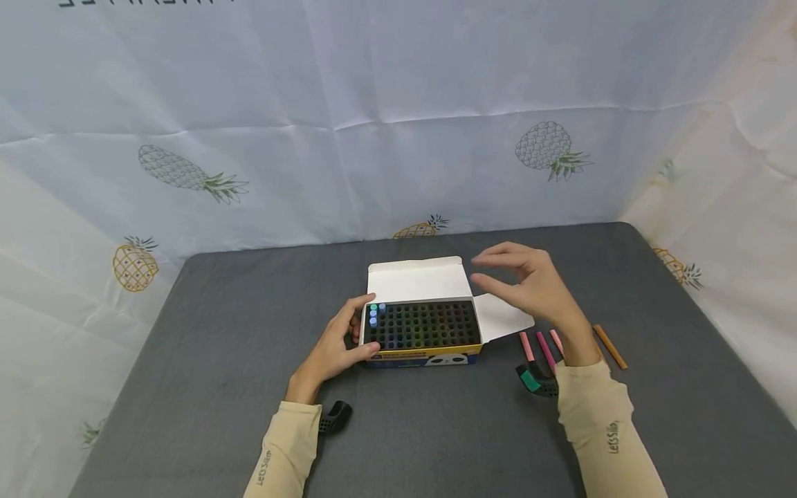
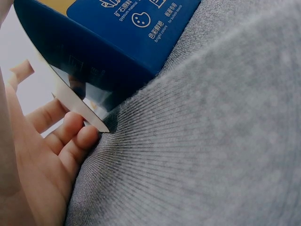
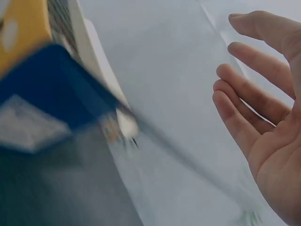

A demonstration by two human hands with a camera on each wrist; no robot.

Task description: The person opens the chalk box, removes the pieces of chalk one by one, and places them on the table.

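Left hand (image 1: 334, 348) gripping chalk box (image 1: 423, 330) at its nine o'clock end, mid-table (image 1: 218, 346). Right hand (image 1: 537, 285) hovering open, empty, at box's two o'clock. Loose chalks (image 1: 546, 350) at four o'clock.

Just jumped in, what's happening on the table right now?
A person's left hand grips the left end of an open chalk box on the grey table. The right hand hovers open above the box's right flap, holding nothing. A few blue chalk sticks stand in the tray's far-left corner; most slots look empty. Pink chalks and an orange chalk lie right of the box.
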